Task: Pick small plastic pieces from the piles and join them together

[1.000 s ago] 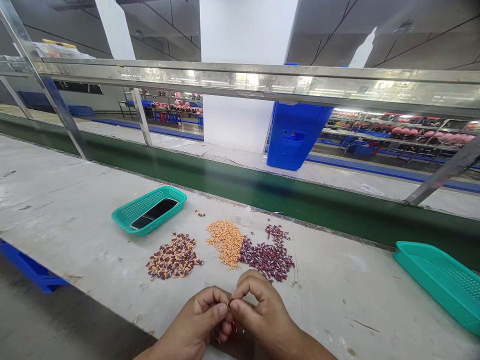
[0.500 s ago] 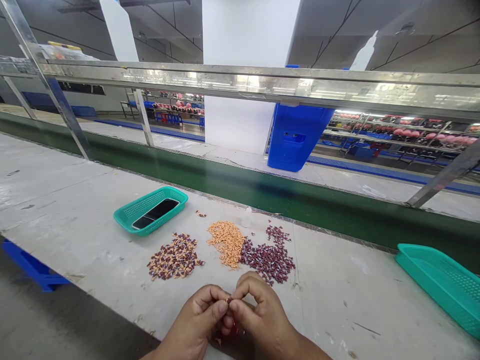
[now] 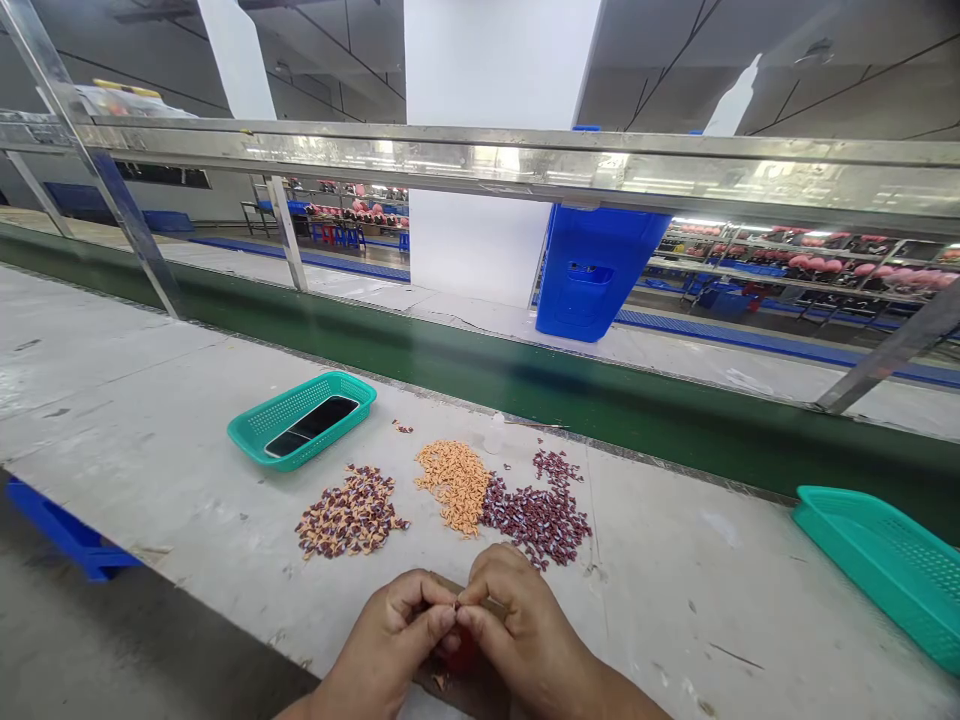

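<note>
My left hand and my right hand meet at the near edge of the table. Thumbs and forefingers of both are pinched together, fingertip to fingertip, on one tiny piece that is mostly covered. Below the fingers, something red shows in part; its kind is unclear. Just beyond the hands lie a pile of small orange pieces and, touching it, a pile of dark red pieces. Further left is a pile of two-coloured orange and dark red pieces.
A green perforated basket holding a phone-like dark object stands at the back left. Another green basket is at the right. Behind the table runs a green belt, with a metal rail and a blue bin beyond.
The fingertips have drawn slightly closer around the tiny piece, and the orange bit seen there earlier is now hidden. The piles and baskets stay as they were.
</note>
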Available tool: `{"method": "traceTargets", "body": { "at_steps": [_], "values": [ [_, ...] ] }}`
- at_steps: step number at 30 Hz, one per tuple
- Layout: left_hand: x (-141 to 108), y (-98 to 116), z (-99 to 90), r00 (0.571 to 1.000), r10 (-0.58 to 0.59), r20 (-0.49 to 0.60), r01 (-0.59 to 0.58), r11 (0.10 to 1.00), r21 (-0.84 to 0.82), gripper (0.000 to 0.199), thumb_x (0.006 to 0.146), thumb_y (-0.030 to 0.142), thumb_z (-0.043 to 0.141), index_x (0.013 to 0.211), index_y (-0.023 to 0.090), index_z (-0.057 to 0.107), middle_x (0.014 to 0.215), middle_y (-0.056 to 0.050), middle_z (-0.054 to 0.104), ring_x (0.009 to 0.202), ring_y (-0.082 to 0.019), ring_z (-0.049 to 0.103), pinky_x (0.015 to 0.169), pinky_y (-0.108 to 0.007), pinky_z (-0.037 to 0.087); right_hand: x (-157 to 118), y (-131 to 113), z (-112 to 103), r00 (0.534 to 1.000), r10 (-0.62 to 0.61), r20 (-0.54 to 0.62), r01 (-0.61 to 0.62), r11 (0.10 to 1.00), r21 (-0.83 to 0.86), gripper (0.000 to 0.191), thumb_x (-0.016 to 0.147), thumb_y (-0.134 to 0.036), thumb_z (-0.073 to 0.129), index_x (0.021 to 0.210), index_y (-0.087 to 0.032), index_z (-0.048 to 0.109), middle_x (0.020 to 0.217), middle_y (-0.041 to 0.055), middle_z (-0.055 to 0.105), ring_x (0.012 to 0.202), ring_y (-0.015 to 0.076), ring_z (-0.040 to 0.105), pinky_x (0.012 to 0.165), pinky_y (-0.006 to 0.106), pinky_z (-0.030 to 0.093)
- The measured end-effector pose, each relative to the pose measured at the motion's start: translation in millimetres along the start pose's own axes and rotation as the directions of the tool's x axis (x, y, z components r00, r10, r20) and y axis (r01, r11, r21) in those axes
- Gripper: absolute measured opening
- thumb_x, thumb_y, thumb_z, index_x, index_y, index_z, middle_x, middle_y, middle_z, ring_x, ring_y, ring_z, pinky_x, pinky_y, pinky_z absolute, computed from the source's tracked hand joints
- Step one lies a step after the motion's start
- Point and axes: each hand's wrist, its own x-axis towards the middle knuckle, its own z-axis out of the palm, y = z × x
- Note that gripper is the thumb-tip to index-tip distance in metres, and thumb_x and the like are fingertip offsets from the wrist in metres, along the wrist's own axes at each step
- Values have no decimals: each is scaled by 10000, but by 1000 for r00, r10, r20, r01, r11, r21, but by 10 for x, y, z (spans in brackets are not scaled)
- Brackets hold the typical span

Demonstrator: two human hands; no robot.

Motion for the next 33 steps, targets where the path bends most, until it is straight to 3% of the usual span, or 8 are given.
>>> {"method": "traceTargets", "body": {
  "at_steps": [3,6,9,12,15,20,24,33],
  "values": [
    [39,72,-33,1000,9,-23,-6,993,115,319,729,484,634,697,168,607,604,0,619,579,-141,546,558,-229,422,58,94,-181,998,35,59,-37,999,22,46,765,-217,615,808,-212,632,834,26,619,837,182,560,760,313,431],
    [128,227,-251,985,136,-106,-87,924,372,268,736,447,601,665,188,604,600,-3,619,600,-165,562,585,-250,440,137,271,-475,981,179,-73,-184,980,-74,248,843,-250,515,1078,-209,582,1036,67,616,920,193,566,791,333,444],
    [245,421,-646,927,335,-169,-123,696,708,207,745,410,572,724,217,642,739,-29,685,728,-215,612,670,-284,460,182,422,-701,971,232,-56,-234,881,-412,148,831,-198,510,871,-201,652,916,49,657,905,207,560,810,350,403],
    [342,572,-1017,877,453,-162,-53,424,904,236,770,418,524,779,224,658,850,-62,714,818,-257,624,730,-320,465,174,471,-741,967,249,48,-190,838,-512,152,748,-124,569,668,-213,662,742,10,663,797,194,560,764,335,368],
    [401,628,-1147,872,471,-132,-11,289,957,277,808,414,479,850,206,656,937,-86,703,877,-262,623,757,-325,470,149,455,-666,956,267,118,-151,799,-583,139,704,-114,597,638,-210,673,725,22,664,785,201,549,737,333,336],
    [505,560,-793,924,374,76,-172,232,957,238,860,321,443,879,210,652,954,-56,684,923,-228,608,809,-324,457,133,427,-555,941,288,181,-104,750,-653,145,690,-90,573,670,-196,670,747,45,656,792,206,535,715,325,310],
    [636,492,-375,907,218,359,-377,46,925,224,867,172,423,864,208,644,897,-39,668,882,-199,599,770,-298,443,127,416,-506,939,279,200,-80,745,-662,160,677,-56,543,683,-180,644,770,54,650,797,202,527,714,317,307],
    [856,354,-71,899,104,426,-414,-121,902,236,856,132,429,776,134,650,793,-121,650,773,-259,605,715,-364,439,141,374,-470,961,222,164,-83,799,-596,175,674,-33,510,687,-186,595,753,31,648,767,181,521,729,298,314]
  ]
}}
